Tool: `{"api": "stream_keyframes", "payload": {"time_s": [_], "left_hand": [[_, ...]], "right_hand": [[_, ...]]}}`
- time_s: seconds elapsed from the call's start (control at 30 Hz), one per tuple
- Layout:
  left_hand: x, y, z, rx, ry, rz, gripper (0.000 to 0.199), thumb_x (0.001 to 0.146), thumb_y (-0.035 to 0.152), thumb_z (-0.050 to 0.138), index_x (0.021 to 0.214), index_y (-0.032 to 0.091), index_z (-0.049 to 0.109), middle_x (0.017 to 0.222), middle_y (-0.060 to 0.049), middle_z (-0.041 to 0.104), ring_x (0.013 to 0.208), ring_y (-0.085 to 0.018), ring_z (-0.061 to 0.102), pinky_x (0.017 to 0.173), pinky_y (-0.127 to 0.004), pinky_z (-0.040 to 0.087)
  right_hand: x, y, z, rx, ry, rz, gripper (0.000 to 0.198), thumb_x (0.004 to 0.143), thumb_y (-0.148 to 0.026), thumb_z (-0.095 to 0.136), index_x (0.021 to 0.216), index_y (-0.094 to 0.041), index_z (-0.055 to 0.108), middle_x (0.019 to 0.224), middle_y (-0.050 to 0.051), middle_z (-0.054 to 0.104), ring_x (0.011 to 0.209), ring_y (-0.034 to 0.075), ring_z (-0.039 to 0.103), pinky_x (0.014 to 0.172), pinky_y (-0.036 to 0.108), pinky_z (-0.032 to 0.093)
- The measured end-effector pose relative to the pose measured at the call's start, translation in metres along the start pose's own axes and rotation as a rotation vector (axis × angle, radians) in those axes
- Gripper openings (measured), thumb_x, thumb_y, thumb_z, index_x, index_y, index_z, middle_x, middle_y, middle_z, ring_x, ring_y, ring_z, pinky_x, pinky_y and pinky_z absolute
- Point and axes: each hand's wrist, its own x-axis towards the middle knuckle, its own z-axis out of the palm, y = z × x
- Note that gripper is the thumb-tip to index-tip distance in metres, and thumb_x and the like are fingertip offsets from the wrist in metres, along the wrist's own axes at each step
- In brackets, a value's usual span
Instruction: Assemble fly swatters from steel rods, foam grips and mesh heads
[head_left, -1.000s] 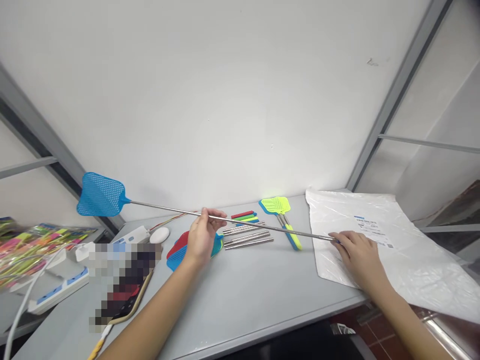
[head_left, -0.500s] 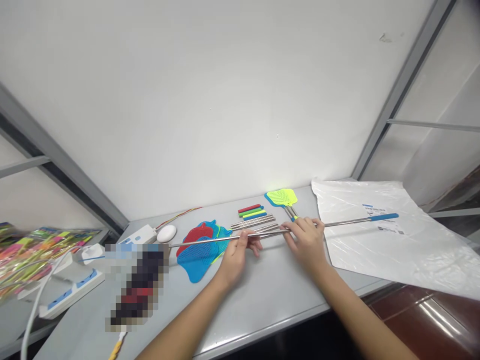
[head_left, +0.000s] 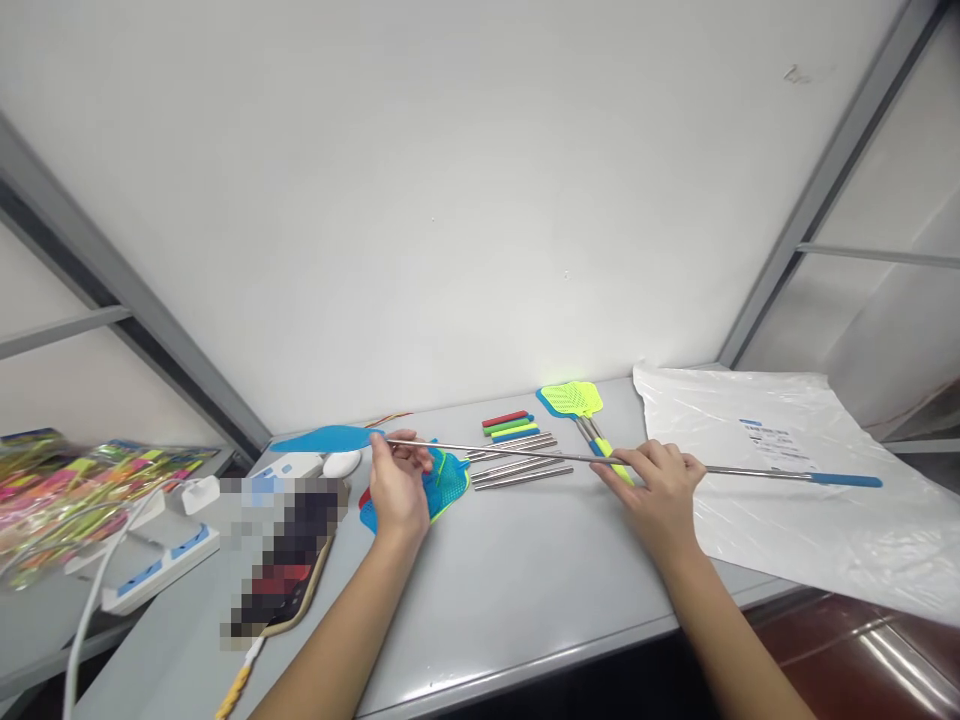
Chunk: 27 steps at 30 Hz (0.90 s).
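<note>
blue swatter in both hands

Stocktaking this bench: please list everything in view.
table: 1, grey, below
extended fly swatter: 1, blue-silver, held up
shorter fly swatters: 2, lime and blue, rear right
swatter heads: several, red, blue, lime, centre-left
metal rods: several, silver, centre
grips: several, red, green, yellow, blue, behind rods
plastic bag: 1, white, right
phone: 1, dark, pixelated, left
cable: 1, white-yellow, below phone
round disc: 1, white, behind phone
power strips: 2, white-blue, left
cord: 1, white, lower left
packets: several, multicoloured, far left
wires: several, red-yellow, by wall
wall: 1, white, behind
posts: 2, grey, either side
left hand: 1, bare, holding swatter near head
right hand: 1, bare, holding swatter nearer handle
</note>
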Motion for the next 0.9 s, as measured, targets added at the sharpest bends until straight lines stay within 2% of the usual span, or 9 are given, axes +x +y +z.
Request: {"api": "stream_keyframes", "payload": {"time_s": [0.13,0.2,0.33,0.43,0.5,0.6,0.73,0.8,0.9], "left_hand": [[0.001,-0.005,-0.002,0.034,0.0,-0.038,0.038,0.089,0.052,0.047,0.078,0.017,0.055,0.056,0.004,0.05,0.05,-0.009,0.048,0.052,-0.021,0.039],[-0.006,-0.01,0.0,0.055,-0.043,-0.077,0.036,0.089,0.049,0.049,0.079,0.015,0.056,0.056,0.004,0.051,0.05,-0.009,0.048,0.052,-0.021,0.039],[-0.029,-0.02,0.01,0.101,-0.224,-0.188,0.036,0.088,0.047,0.051,0.084,0.013,0.062,0.06,0.0,0.056,0.052,-0.01,0.05,0.052,-0.022,0.04],[-0.043,-0.022,0.016,0.112,-0.368,-0.268,0.039,0.09,0.048,0.047,0.09,0.013,0.063,0.061,-0.001,0.057,0.052,-0.011,0.049,0.053,-0.023,0.04],[-0.047,-0.021,0.018,0.091,-0.412,-0.304,0.038,0.091,0.046,0.045,0.091,0.013,0.064,0.062,-0.001,0.057,0.053,-0.011,0.049,0.055,-0.023,0.04],[-0.046,-0.019,0.02,-0.004,-0.371,-0.337,0.034,0.09,0.043,0.046,0.09,0.014,0.064,0.064,-0.001,0.056,0.055,-0.011,0.049,0.056,-0.023,0.041],[-0.039,-0.014,0.019,-0.14,-0.211,-0.356,0.043,0.088,0.055,0.043,0.091,0.017,0.061,0.067,-0.001,0.056,0.054,-0.011,0.049,0.055,-0.024,0.043],[-0.034,-0.011,0.017,-0.146,-0.103,-0.32,0.042,0.086,0.057,0.046,0.086,0.017,0.059,0.069,-0.001,0.057,0.052,-0.01,0.048,0.053,-0.024,0.043],[-0.025,-0.006,0.015,-0.116,0.01,-0.222,0.029,0.081,0.046,0.06,0.079,0.017,0.056,0.068,0.001,0.056,0.052,-0.009,0.048,0.053,-0.024,0.043]], "right_hand": [[-0.001,-0.001,-0.001,-0.024,0.031,-0.005,0.034,0.086,-0.053,0.057,0.079,-0.022,0.068,0.073,0.002,0.057,0.075,0.019,0.049,0.083,0.04,0.021],[-0.001,-0.002,0.001,-0.027,0.024,-0.027,0.034,0.085,-0.054,0.058,0.078,-0.021,0.067,0.072,0.002,0.059,0.076,0.019,0.05,0.084,0.04,0.021],[-0.003,-0.008,0.004,0.005,-0.025,-0.106,0.031,0.087,-0.049,0.059,0.077,-0.021,0.064,0.07,-0.001,0.061,0.073,0.016,0.051,0.087,0.039,0.022],[-0.004,-0.013,0.004,0.007,-0.001,-0.095,0.029,0.088,-0.047,0.058,0.076,-0.021,0.064,0.068,-0.002,0.06,0.071,0.015,0.051,0.086,0.039,0.023],[-0.004,-0.014,0.003,0.007,0.02,-0.081,0.028,0.087,-0.047,0.059,0.075,-0.023,0.065,0.068,-0.002,0.059,0.072,0.016,0.051,0.086,0.039,0.022],[-0.003,-0.015,0.002,0.025,0.03,-0.075,0.027,0.086,-0.047,0.06,0.074,-0.024,0.067,0.068,-0.002,0.059,0.071,0.016,0.051,0.085,0.039,0.022],[-0.003,-0.012,0.0,0.038,0.048,-0.046,0.027,0.086,-0.047,0.06,0.075,-0.023,0.068,0.068,-0.001,0.058,0.071,0.016,0.051,0.084,0.039,0.023],[-0.003,-0.009,-0.001,0.042,0.054,-0.024,0.028,0.087,-0.047,0.059,0.076,-0.023,0.068,0.068,-0.001,0.058,0.071,0.016,0.051,0.084,0.039,0.023],[-0.003,-0.008,-0.002,0.049,0.048,-0.028,0.028,0.087,-0.046,0.059,0.076,-0.023,0.068,0.067,-0.001,0.058,0.07,0.016,0.051,0.083,0.038,0.023]]}}
